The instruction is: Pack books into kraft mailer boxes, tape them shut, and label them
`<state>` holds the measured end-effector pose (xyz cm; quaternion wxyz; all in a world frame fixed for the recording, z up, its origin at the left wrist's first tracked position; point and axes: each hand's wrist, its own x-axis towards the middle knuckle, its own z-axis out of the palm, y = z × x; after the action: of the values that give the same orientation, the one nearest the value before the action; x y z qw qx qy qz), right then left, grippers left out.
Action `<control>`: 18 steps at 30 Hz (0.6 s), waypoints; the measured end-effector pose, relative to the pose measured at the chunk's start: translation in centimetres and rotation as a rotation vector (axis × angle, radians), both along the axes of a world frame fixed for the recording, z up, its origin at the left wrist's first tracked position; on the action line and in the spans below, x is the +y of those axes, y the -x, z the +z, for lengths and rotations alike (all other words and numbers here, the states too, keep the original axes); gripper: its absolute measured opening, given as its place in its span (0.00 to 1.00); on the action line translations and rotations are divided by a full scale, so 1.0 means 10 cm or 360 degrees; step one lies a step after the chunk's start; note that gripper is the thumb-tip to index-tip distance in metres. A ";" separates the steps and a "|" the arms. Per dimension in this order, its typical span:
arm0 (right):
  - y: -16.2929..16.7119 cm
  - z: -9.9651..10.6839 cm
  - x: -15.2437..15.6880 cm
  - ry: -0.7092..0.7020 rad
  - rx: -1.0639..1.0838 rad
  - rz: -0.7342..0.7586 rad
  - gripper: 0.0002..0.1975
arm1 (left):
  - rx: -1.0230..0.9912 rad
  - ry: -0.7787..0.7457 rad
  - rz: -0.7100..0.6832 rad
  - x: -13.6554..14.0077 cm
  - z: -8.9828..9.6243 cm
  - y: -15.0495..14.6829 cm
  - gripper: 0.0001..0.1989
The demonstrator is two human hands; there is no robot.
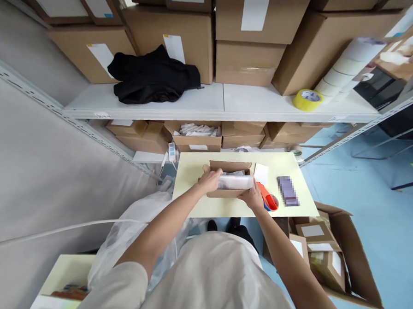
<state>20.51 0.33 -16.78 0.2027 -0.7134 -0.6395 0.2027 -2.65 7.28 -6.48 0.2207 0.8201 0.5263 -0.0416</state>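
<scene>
On our table (pixel 192 164), the box (pixel 224 195) sits a little left of centre; its walls could bow if we pressed the pack (pixel 236 182) crookedly; our left hand (pixel 210 181) is clamped on the pack's left end, at the box's mouth; our right hand (pixel 252 197) meets the box's right front corner, its closure we cannot tell; its elbow-room is tight, as a bump could tip the dispenser (pixel 265 195) over the nearby front edge; we have more room towards the left edge.
</scene>
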 end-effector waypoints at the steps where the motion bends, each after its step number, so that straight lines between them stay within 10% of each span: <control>1: 0.00 0.01 0.00 0.0044 0.0013 -0.0057 0.50 | 0.0013 0.0025 -0.0001 0.10 -0.03 -0.01 0.18; 6: 0.02 0.05 -0.01 0.0031 0.0051 -0.0047 0.49 | 0.0091 0.0065 -0.0026 0.41 -0.13 -0.18 0.19; 12: -0.05 0.07 0.01 0.0096 0.0109 0.0001 0.53 | -0.0026 -0.0355 -0.0043 0.00 -0.13 -0.15 0.33; 18: -0.36 -0.08 0.06 -0.0202 0.0366 -0.0159 0.41 | -0.0685 -0.0486 0.0992 -0.44 -0.56 0.44 0.52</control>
<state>24.10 0.93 -17.56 0.3293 -0.7020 -0.5874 0.2319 -7.07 2.89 -12.06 0.2035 0.6347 0.6914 0.2785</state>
